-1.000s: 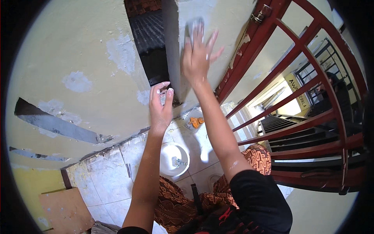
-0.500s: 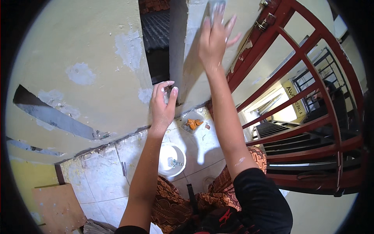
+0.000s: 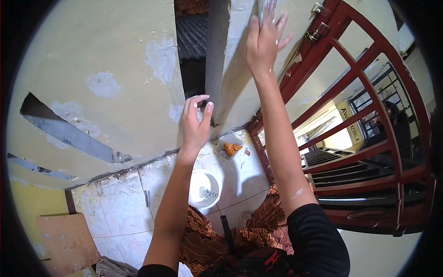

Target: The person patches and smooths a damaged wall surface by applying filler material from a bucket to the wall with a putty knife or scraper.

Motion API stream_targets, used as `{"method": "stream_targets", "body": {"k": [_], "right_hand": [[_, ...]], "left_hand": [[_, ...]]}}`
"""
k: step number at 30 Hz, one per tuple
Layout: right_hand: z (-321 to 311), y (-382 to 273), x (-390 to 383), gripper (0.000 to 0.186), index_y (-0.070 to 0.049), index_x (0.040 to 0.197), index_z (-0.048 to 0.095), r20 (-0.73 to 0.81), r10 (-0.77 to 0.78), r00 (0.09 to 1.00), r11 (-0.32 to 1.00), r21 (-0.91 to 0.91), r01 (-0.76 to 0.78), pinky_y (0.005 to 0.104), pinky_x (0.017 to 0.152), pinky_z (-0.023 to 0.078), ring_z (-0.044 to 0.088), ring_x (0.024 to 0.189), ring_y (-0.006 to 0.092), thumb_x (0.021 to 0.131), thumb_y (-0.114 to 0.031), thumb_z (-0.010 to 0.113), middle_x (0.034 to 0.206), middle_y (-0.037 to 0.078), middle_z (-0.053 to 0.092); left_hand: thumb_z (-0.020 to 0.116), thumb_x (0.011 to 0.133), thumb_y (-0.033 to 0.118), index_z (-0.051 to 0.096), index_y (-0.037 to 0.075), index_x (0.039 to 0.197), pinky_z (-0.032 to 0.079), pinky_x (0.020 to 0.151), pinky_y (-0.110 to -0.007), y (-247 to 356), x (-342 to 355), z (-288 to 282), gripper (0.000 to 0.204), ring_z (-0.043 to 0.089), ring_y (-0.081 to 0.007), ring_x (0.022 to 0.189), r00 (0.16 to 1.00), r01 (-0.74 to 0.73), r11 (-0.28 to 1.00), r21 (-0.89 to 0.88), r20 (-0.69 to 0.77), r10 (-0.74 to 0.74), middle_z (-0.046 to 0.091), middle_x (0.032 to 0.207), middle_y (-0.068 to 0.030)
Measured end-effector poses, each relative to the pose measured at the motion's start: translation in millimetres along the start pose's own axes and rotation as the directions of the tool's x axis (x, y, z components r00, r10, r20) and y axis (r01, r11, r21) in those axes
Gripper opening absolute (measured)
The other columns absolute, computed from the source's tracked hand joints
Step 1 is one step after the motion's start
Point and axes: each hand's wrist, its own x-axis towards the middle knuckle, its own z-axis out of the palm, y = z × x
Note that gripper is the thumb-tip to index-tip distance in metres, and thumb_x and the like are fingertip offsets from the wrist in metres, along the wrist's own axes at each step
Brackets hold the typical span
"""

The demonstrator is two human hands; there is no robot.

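Note:
My right hand [image 3: 266, 44] is raised to the cream wall [image 3: 124, 41], beside the tall narrow opening. Its whitened fingers press a flat pale-grey piece [image 3: 263, 6] against the wall; the top frame edge cuts this piece off, so its kind is unclear. Lower down, near the bottom of the opening [image 3: 192, 76], my left hand [image 3: 196, 122] is curled, thumb opposite the fingers. Something whitish shows between them, mostly hidden. White smears mark both hands. Below stands a white bucket [image 3: 218, 180] with a pale, greenish thing [image 3: 208, 193] inside.
A clear plastic tub [image 3: 224, 154] holding orange pieces [image 3: 231, 148] rests on the tiled floor [image 3: 122, 207] by the wall. A red barred metal gate [image 3: 355, 69] stands close on the right. A brown board [image 3: 67, 240] leans at the lower left, near grey cloth [image 3: 113, 267].
The view has shifted slightly, moving the scene to the right in the picture. My right hand stays high on the wall with the flat piece; my left hand keeps its curled pose.

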Motion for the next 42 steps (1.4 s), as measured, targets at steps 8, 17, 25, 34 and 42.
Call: {"method": "stream_targets", "body": {"k": [8, 17, 25, 34, 42], "right_hand": [[21.7, 51.1, -223.0, 0.057, -0.011, 0.16, 0.043, 0.427, 0.2, 0.882, 0.964, -0.248, -0.098, 0.0699, 0.121, -0.008, 0.008, 0.161, 0.0427, 0.107, -0.029, 0.05, 0.17, 0.009, 0.035], [5.2, 71.7, -294.9, 0.051, -0.001, 0.157, 0.043, 0.168, 0.545, 0.822, 0.791, 0.223, -0.57, 0.0429, 0.124, 0.026, 0.042, 0.148, 0.0354, 0.112, -0.025, 0.041, 0.157, 0.022, 0.049], [45.5, 78.0, -375.7, 0.053, 0.003, 0.157, 0.04, 0.322, 0.71, 0.627, 0.578, 0.244, -0.779, 0.0436, 0.117, 0.034, 0.053, 0.134, 0.0393, 0.113, -0.027, 0.04, 0.148, 0.027, 0.053], [111.1, 23.2, -310.2, 0.061, 0.009, 0.156, 0.035, 0.069, 0.873, 0.482, 0.407, 0.439, -0.801, 0.0441, 0.125, 0.022, 0.035, 0.15, 0.0409, 0.113, -0.033, 0.037, 0.159, 0.03, 0.041], [107.9, 33.9, -289.5, 0.061, 0.006, 0.161, 0.03, 0.164, 0.45, 0.878, 0.893, -0.051, -0.448, 0.0622, 0.126, -0.003, 0.006, 0.159, 0.0496, 0.111, -0.029, 0.036, 0.169, 0.027, 0.026]], "left_hand": [[0.064, 0.103, 0.02, 0.067, 0.001, 0.12, 0.052, 0.092, -0.036, -0.1, 6.7, 10.7, 0.025, 0.066, -0.0235, 0.101, 0.997, 0.062, 0.993, -0.102, -0.043, -0.067, 0.066, 0.114, -0.0133], [0.067, 0.103, 0.023, 0.069, 0.0, 0.115, 0.053, 0.089, -0.034, 0.6, -4.3, -13.5, 0.026, 0.067, -0.0182, 0.095, 0.979, 0.201, 0.978, -0.053, 0.039, -0.199, 0.074, 0.103, -0.011], [0.071, 0.1, 0.021, 0.07, 0.0, 0.112, 0.053, 0.086, -0.032, -6.6, -4.9, -12.6, 0.024, 0.066, -0.0146, 0.09, 0.961, 0.241, 0.969, 0.048, 0.129, -0.246, 0.074, 0.097, -0.0084], [0.072, 0.098, 0.015, 0.071, 0.0, 0.11, 0.054, 0.085, -0.03, -11.4, -10.1, -22.3, 0.02, 0.067, -0.0122, 0.088, 0.937, 0.284, 0.941, 0.184, 0.154, -0.313, 0.074, 0.096, -0.0071], [0.067, 0.103, 0.016, 0.066, 0.0, 0.116, 0.051, 0.099, -0.035, -1.5, -26.0, -24.1, 0.02, 0.066, -0.0176, 0.105, 0.938, 0.171, 0.945, 0.278, 0.247, -0.242, 0.071, 0.112, -0.0092]]}}
